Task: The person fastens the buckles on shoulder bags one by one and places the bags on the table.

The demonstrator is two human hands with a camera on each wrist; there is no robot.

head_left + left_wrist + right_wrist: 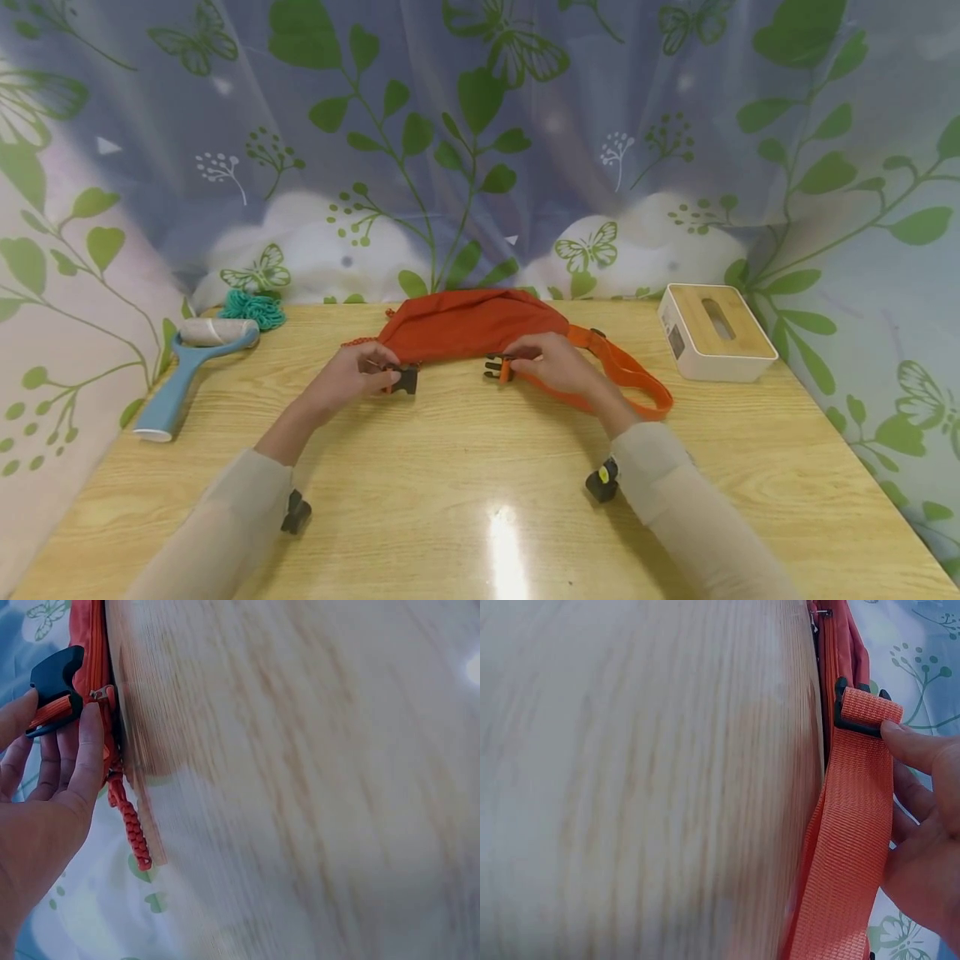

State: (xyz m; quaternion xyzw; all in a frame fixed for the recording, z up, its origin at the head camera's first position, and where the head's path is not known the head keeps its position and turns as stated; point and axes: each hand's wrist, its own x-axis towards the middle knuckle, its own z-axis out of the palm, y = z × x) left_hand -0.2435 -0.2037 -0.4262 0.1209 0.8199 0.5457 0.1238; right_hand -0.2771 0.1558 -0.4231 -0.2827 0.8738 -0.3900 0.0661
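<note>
A red waist bag [472,323] lies at the back middle of the table, its orange strap [630,379] looped out to the right. My left hand [348,377] pinches the black socket half of the buckle [56,682] at the bag's left end. A braided red zipper pull [135,832] dangles beside those fingers in the left wrist view. With thumb and fingers, my right hand [555,362] holds the pronged buckle half [497,367], threaded on the strap. The two halves are apart, prongs facing the socket across a gap.
On the left lies a blue-handled lint roller [180,375] beside a bundle of teal cord [253,310]. A white tissue box with a wooden lid [716,333] stands at the back right. A patterned curtain [465,150] hangs behind the table [420,500].
</note>
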